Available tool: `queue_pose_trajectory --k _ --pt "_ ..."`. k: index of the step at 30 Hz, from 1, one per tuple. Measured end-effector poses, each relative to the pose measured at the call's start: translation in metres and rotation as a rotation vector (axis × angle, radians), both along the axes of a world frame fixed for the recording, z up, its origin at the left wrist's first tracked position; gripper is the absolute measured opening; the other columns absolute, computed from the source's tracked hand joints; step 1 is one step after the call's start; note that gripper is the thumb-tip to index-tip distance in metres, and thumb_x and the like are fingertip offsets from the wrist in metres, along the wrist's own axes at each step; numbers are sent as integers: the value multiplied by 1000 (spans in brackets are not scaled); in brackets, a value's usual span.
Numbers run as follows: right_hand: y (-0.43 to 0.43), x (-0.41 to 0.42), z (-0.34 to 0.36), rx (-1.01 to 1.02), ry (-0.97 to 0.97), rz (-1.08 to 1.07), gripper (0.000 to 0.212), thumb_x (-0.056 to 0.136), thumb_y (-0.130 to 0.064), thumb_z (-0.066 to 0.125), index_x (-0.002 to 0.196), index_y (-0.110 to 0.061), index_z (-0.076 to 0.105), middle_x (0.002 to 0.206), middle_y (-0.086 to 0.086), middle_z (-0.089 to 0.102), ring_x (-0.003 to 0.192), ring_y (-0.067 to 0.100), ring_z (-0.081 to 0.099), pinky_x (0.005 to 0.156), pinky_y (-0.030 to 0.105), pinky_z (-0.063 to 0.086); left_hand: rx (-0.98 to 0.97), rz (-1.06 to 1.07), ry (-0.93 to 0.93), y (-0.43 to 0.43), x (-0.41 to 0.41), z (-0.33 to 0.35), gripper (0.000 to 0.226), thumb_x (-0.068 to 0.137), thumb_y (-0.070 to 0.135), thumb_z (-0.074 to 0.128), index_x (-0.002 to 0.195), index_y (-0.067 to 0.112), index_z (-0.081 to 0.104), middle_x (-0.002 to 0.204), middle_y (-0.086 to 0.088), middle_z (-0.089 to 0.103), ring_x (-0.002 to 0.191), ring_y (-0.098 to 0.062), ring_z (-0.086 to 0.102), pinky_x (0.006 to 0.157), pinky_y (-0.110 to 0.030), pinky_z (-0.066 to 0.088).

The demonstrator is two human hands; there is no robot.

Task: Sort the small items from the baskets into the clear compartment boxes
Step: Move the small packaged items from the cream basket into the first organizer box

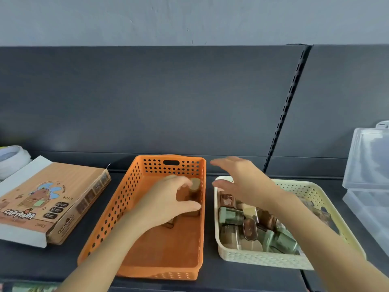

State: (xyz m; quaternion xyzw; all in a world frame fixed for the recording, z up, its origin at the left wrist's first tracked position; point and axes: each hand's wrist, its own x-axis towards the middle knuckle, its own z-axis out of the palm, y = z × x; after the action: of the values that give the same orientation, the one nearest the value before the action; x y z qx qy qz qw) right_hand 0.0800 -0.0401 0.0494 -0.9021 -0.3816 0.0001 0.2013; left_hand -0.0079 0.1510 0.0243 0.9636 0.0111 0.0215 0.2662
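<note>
Shelf (31, 262), dark grey matte, beneath pale wall (189, 17); clear plastic boxes (366, 165) at right. Left hand (166, 203) fingers curl round small brown item (190, 196) in perforated orange plastic basket (117, 205); right hand (246, 182) fingers spread, empty, over cream lattice basket (261, 260).

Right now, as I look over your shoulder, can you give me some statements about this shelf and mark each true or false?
1. The left hand reaches inside the orange basket. True.
2. The cream basket is empty. False: it holds many small items, brown and green.
3. The right hand is clenched in a fist. False: its fingers are straight, above the cream basket's far corner.
4. A printed capybara box lies left of the orange basket. True.
</note>
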Motion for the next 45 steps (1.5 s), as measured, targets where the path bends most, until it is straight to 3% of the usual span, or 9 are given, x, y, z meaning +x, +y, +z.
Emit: queue_pose_trajectory --k 5,10,14,22,26,31,35,38,45 --pt "-58 -2 -20 3 52 -213 52 92 -40 56 140 -27 43 139 -5 50 122 12 50 95 20 38 -9 -245 86 -48 12 0 64 76 53 69 133 36 46 134 19 41 123 -1 38 104 -27 38" --pt "-85 -20 -42 34 143 -204 53 89 -42 57 139 -26 45 137 -7 52 122 8 50 98 19 37 207 -363 107 -77 26 -13 74 78 46 69 143 31 36 149 13 25 137 -11 22 111 -30 26" --pt "-93 -27 -51 45 194 -167 61 86 -46 61 141 -29 40 140 -11 47 124 5 45 99 18 36 178 -340 95 -77 36 -20 67 81 46 67 140 32 40 149 14 25 134 -8 25 108 -25 26" --pt "-83 -25 -60 -194 267 -49 106 72 -62 68 152 -32 6 159 -8 5 145 15 6 116 35 16 172 -324 100 -81 49 -17 52 87 35 64 135 36 44 148 10 27 135 -12 30 102 -28 35" --pt "-84 -21 -57 -203 281 -34 99 75 -53 70 150 -29 11 151 -7 19 136 18 24 111 32 30 143 -316 75 -77 46 -22 55 86 31 65 137 34 44 148 15 30 133 -6 33 105 -22 31" --pt "-86 -17 -56 -173 284 -25 92 76 -46 69 150 -24 18 131 -5 28 112 13 35 95 26 41 171 -262 79 -80 46 -24 63 81 35 65 138 38 39 145 13 31 132 -13 26 108 -32 24" --pt "-86 -16 -52 -159 334 16 83 77 -33 66 148 -24 25 145 -6 24 130 17 34 103 29 39 185 -264 72 -80 48 -23 60 76 37 66 132 43 45 139 15 38 126 -13 26 102 -31 23" --pt "-87 -15 -49 -129 373 30 73 75 -24 64 141 -23 33 139 -5 39 121 17 45 99 30 44 167 -256 18 -82 45 -23 54 77 34 67 128 42 49 130 12 34 110 -6 24 93 -24 26" --pt "-76 -20 -56 -230 246 58 79 77 -37 60 146 -26 23 138 -3 27 125 24 36 102 35 39 39 -149 -173 -73 38 -24 41 74 31 71 112 40 60 121 14 28 113 -12 41 92 -28 47"
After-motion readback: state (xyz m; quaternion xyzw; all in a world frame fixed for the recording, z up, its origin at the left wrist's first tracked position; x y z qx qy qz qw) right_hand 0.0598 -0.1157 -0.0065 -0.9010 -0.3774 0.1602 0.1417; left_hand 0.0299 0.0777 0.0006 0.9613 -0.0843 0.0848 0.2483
